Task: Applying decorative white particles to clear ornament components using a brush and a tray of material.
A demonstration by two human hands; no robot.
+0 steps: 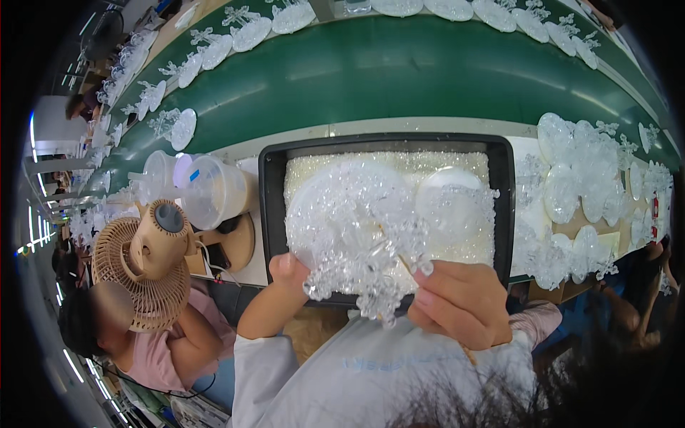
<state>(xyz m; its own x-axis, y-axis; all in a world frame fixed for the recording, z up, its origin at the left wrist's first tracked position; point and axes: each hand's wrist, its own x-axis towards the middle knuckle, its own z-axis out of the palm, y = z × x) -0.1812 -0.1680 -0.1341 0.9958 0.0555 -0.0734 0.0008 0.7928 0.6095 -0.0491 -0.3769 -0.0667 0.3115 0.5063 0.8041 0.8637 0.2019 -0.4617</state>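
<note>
Over the near part of a black tray [508, 214] of fine glittering grains, my left hand [287, 272] grips the near-left edge of a large whitish round disc [335, 189]. Clear bead sprigs [378, 285] spread across the disc's near side and overhang the tray's front rim. My right hand [460, 303] is closed, thumb and forefinger pinched by the beads around a thin brown stick [405, 264]; its other end shows below the palm. A smaller white disc [449, 189] with clear trim lies on the grains to the right. The left fingers are mostly hidden beneath the disc.
At the left stand a tan fan [139, 264] and clear plastic tubs [214, 192]. Many finished-looking clear discs [581, 171] crowd the right of the table. A green conveyor belt [385, 78] curves beyond, with more discs along its far side. A co-worker in pink [178, 349] sits left.
</note>
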